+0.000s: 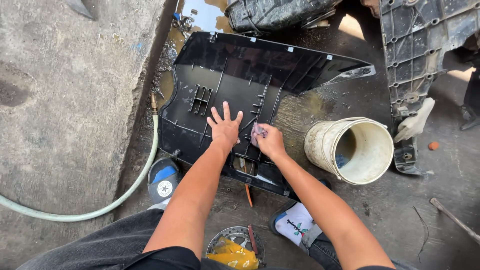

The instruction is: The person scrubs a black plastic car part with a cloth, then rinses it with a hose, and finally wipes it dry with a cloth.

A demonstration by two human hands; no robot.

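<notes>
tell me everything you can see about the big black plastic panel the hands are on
The large glossy black plastic body panel lies inner side up on wet, muddy concrete ground. It is wide and tapers to a point at the right, with moulded ribs, slots and small clips. It looks wet. The left hand presses flat on it, fingers spread; the right hand holds a small crumpled cloth against it.

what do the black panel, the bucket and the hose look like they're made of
Black panel: likely moulded plastic, glossy and wet, with ribs and slots. Bucket: probably plastic, off-white, stained and scuffed. Hose: seemingly soft rubber or vinyl, pale green, curving freely, with a brass-coloured end.
</notes>
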